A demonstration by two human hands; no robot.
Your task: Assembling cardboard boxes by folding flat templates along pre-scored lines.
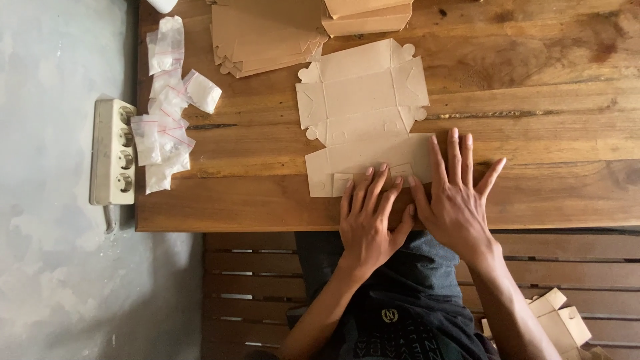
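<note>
A flat, unfolded brown cardboard box blank (363,113) lies on the wooden table (533,100), its near panel folded over toward me. My left hand (370,220) lies flat with fingers together, its fingertips pressing on the blank's near edge. My right hand (457,193) rests palm down with fingers spread, partly on the blank's right end and partly on the bare wood. Neither hand grips anything.
A stack of more flat box blanks (263,37) and folded brown boxes (367,17) sit at the far edge. Several small clear bags with white contents (167,107) lie at the table's left. A white power strip (113,153) lies on the floor. Assembled boxes (560,323) rest on the slatted bench.
</note>
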